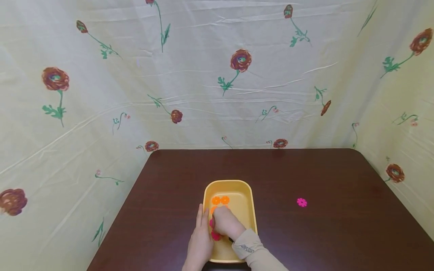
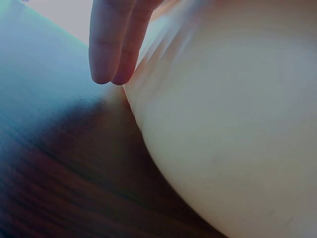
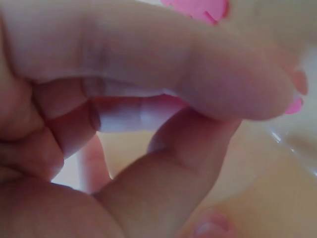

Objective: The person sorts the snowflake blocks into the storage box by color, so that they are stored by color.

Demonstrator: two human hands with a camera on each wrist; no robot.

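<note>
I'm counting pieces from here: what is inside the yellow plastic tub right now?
Inside the yellow plastic tub, two orange flower-shaped discs lie near the far end, with pink flower-shaped discs beneath the right hand. That hand covers the middle, so the count there is hidden.

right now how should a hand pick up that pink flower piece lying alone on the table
Probably pinch the pink flower piece by two opposite petals at its rim, coming straight down from above. It lies flat on the bare table, well right of the yellow tray, so nothing seems to block a top approach.
</note>
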